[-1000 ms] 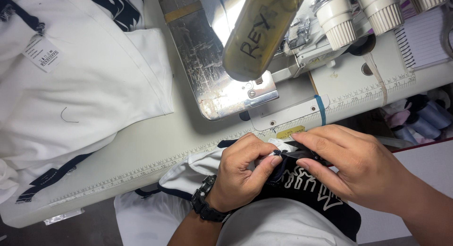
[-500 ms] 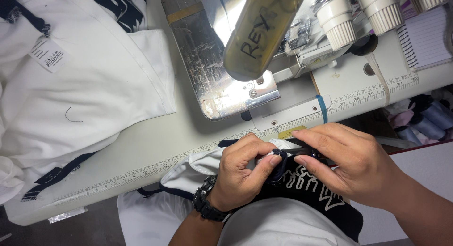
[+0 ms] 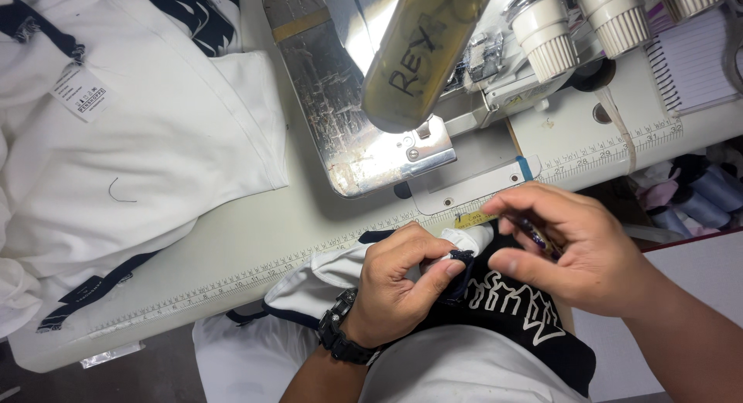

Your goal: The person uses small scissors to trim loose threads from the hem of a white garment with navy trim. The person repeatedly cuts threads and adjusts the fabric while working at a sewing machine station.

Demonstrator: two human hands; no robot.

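My left hand (image 3: 402, 283), with a black wristwatch (image 3: 338, 337) on the wrist, pinches the dark-trimmed edge of a white and navy garment (image 3: 495, 310) at the front edge of the sewing table (image 3: 255, 248). My right hand (image 3: 576, 252) hovers just right of it, fingers curled around a small thin dark tool (image 3: 538, 234). The garment lies on my lap and bears a white print on navy cloth. The sewing machine (image 3: 402, 78) stands just beyond both hands.
A pile of white garments with navy trim (image 3: 131, 140) covers the table's left side, one with a paper tag (image 3: 81, 93). Thread cones (image 3: 588, 24) stand behind the machine. A lined notebook (image 3: 689, 59) lies at the far right. Folded cloth (image 3: 696, 194) sits below the table's right end.
My right hand has lifted slightly off the garment and drawn to the right. My left hand still pinches the trimmed edge.
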